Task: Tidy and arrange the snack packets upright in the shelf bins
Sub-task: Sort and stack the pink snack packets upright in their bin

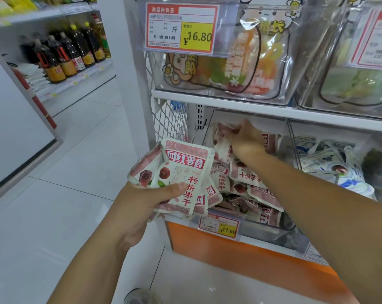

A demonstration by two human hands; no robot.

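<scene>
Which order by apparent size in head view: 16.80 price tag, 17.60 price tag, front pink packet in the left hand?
1-2. front pink packet and 16.80 price tag: look alike; the packet is nearer the camera, so unranked.
3. 17.60 price tag: clearly smallest.

This is a shop, a grocery aisle by the look of it. Above the fingers (pixel 231 131) of the right hand (pixel 246 140) hangs a red-framed white price label with a yellow panel (pixel 181 29) reading ¥16.80, fixed to a clear plastic bin (pixel 207 87) of printed pouches. Below the fingers a smaller label of the same kind (pixel 218 224) reads 17.60, fronting a second clear bin (pixel 264 226) heaped with identical pink-and-white snack packets (pixel 251 189). Far to their left, dark bottles with red and yellow labels (pixel 71 53) stand in rows on white shelving (pixel 82 77) above a pale tiled floor (pixel 76 150).
</scene>
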